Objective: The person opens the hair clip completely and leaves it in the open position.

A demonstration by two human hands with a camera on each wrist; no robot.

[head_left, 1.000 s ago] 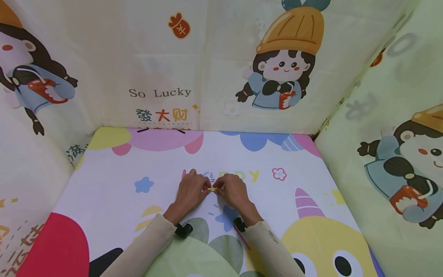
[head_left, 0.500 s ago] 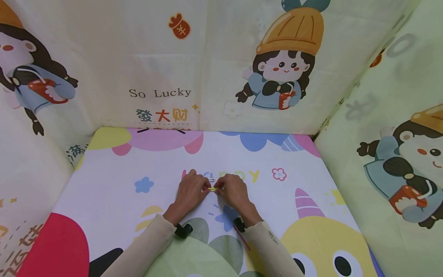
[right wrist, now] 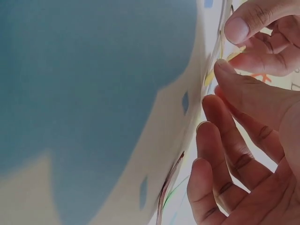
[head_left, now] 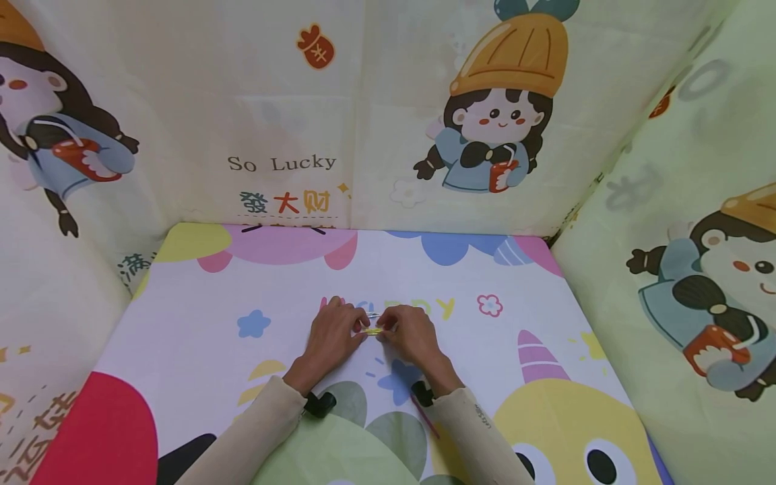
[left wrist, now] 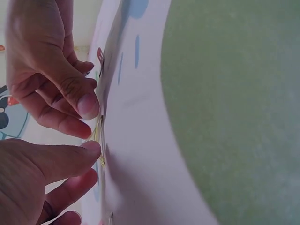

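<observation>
Left hand (head_left: 333, 331) and right hand (head_left: 413, 331) eased slightly apart, pinching a yellow piece (head_left: 373, 331), inside the table's (head_left: 378, 273) far edge, right-wrist view baring fingers (right wrist: 212, 145) head view hides

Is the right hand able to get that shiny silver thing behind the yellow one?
Probably yes: the silver thing lies close to the right hand and nothing seems in the way. But its fingers seem to pinch the yellow thing, so they'd likely let go first.

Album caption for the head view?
A left hand and right hand pinch a small yellow object over a cartoon-printed tabletop.
</observation>
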